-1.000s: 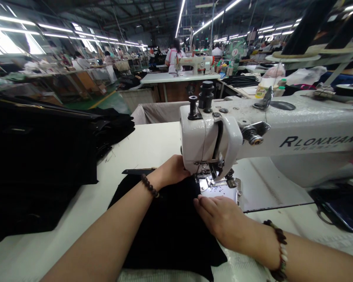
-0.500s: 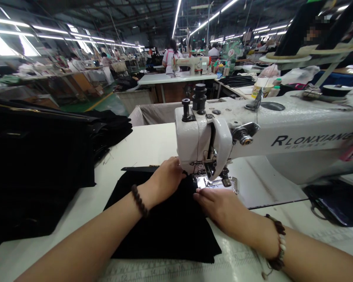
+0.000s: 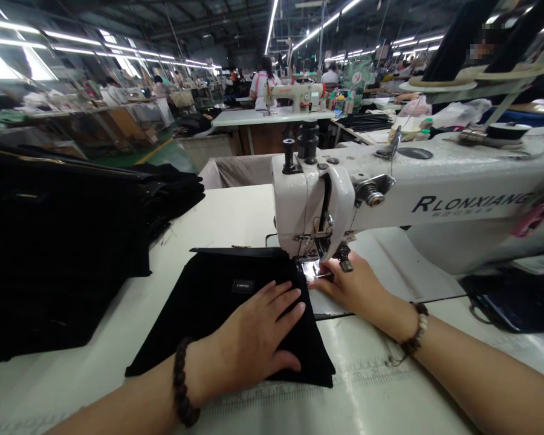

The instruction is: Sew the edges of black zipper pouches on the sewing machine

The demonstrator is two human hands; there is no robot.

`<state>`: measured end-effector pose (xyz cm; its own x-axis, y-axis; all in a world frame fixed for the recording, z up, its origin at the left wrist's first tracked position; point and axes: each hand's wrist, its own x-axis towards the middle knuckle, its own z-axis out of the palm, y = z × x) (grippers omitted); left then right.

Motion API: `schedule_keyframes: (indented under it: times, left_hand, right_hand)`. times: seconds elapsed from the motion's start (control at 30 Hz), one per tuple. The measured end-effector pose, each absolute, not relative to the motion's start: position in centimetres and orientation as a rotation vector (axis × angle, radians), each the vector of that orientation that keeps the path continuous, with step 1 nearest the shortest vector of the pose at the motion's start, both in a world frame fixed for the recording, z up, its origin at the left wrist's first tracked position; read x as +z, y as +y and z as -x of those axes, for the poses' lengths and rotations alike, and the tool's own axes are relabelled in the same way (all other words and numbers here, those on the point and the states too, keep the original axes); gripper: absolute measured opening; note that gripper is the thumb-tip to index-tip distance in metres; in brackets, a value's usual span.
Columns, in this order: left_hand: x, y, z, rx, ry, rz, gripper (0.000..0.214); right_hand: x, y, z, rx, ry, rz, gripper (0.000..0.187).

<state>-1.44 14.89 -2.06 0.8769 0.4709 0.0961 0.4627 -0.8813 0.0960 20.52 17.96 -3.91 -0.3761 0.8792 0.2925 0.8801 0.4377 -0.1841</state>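
My left hand [image 3: 258,332] lies flat on a black fabric piece [image 3: 181,326], its fingers spread. A small dark label [image 3: 243,286] with light lettering sits on that fabric, just beyond my fingertips. The fabric's far right corner reaches the needle area of a white sewing machine [image 3: 326,199]. Beside the bright metal plate [image 3: 312,269] under the machine head is my right hand [image 3: 356,290]. Its thumb and index finger are drawn together at the plate's right side; the machine head partly covers the fingers. Whatever is between them is too small to make out.
A pile of black fabric pieces [image 3: 63,241] covers the table's left side. At the right lies a dark phone-like object [image 3: 521,302]. Ruler markings [image 3: 362,371] run along the near tabletop. Beyond the table stand a cloth-lined bin [image 3: 242,172] and another sewing machine [image 3: 294,96].
My left hand has come off the fabric's far edge and now rests flat nearer me, uncovering the label. My right hand has moved from the fabric's edge to the plate's right side.
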Motion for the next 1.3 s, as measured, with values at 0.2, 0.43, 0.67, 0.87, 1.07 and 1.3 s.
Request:
schedule_keyframes:
  times: [0.2, 0.43, 0.67, 0.87, 1.07, 1.3]
  left_hand:
    - [-1.4, 11.8, 1.1, 0.312, 0.717, -3.066, 0.05]
    - [0.2, 12.5, 2.2, 0.952, 0.95, -2.814, 0.025]
    - [4.0, 15.0, 1.3, 0.79, 1.279, -2.507, 0.031]
    - [2.2, 12.8, 0.5, 0.673, 0.794, -2.87, 0.027]
    - [-2.6, 10.9, 0.8, 0.526, 0.497, -3.115, 0.027]
    - [-2.4, 11.1, 1.4, 0.627, 0.452, -3.013, 0.026]
  right_hand:
    - [-1.2, 14.4, -21.3, 0.225, -2.588, 1.315, 0.013]
    - [-2.2, 7.0, -19.8, 0.266, -2.575, 1.087, 0.034]
    - [-4.2, 4.5, -18.0, 0.096, -2.406, 1.18, 0.023]
    - [-4.7, 4.1, -18.1, 0.02, -2.408, 1.198, 0.023]
    - [-5.5, 3.9, -18.2, 0.092, -2.389, 1.229, 0.018]
    - [-5.3, 3.9, -18.2, 0.135, -2.36, 1.213, 0.019]
